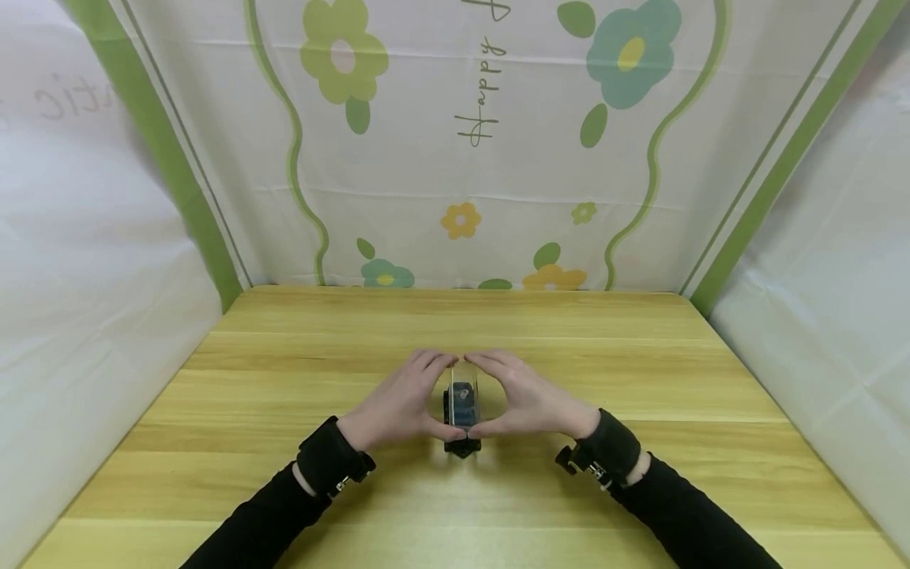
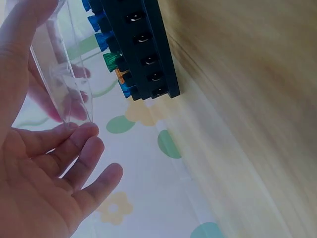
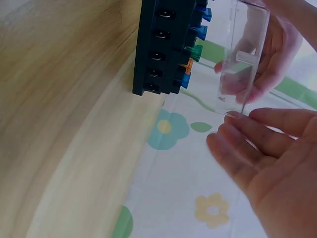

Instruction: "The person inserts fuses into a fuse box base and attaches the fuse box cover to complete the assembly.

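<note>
A clear plastic cover [image 1: 465,373] is held between my two hands, above a black terminal block [image 1: 462,447]. My left hand [image 1: 394,401] grips the cover from the left, thumb at the near end and fingertips at the far end. From the right, my right hand [image 1: 533,401] grips it the same way. In the left wrist view, the cover [image 2: 55,79] stands apart from the block [image 2: 148,54], which has round holes along its side. Blue, green and orange pieces [image 3: 194,52] line the block's top in the right wrist view.
The block stands on a light wood-grain table [image 1: 284,379]. White cloth [image 1: 412,166] with flowers and green bands hangs behind the table and along both sides. Black straps with small cameras [image 1: 330,458] circle both wrists.
</note>
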Motion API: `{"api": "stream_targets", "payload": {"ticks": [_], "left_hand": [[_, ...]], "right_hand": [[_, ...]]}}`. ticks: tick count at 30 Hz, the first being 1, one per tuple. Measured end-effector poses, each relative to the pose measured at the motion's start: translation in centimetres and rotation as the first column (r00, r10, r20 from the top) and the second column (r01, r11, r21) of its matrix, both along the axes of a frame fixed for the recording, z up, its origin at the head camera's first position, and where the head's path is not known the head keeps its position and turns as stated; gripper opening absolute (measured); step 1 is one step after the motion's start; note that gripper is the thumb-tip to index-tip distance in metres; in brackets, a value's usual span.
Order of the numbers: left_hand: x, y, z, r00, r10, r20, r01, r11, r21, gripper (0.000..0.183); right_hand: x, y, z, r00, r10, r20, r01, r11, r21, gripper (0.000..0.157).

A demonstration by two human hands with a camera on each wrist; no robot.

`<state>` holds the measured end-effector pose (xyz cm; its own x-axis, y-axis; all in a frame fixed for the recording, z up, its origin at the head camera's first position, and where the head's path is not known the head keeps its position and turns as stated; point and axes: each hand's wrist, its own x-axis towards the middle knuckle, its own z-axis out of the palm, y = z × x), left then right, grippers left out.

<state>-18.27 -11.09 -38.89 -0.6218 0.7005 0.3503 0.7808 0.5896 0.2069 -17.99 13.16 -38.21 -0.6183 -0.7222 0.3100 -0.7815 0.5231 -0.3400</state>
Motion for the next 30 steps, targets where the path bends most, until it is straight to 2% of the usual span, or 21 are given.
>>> {"api": "stream_targets", "payload": {"ticks": [5, 9, 15, 30], "left_hand": [[-0.1, 0.0, 0.0, 0.999, 0.026, 0.025, -0.025, 1.000, -0.014, 0.100], [0.0, -0.1, -0.2, 0.994, 0.037, 0.100, -0.034, 0.999, -0.031, 0.101], [0.2, -0.3, -0.3, 0.976, 0.076, 0.206, -0.059, 0.994, -0.088, 0.104], [0.1, -0.3, -0.7, 0.969, 0.079, 0.234, -0.049, 0.990, -0.130, 0.105]], "right_hand": [[-0.3, 0.2, -0.4, 0.999, -0.033, 0.019, 0.033, 0.999, 0.003, 0.099], [-0.4, 0.0, -0.7, 0.998, -0.054, 0.044, 0.052, 0.998, 0.036, 0.098], [-0.4, -0.2, -1.1, 0.993, -0.082, 0.084, 0.074, 0.994, 0.085, 0.099], [-0.7, -0.6, -0.7, 0.991, -0.072, 0.116, 0.051, 0.984, 0.173, 0.096]]}}
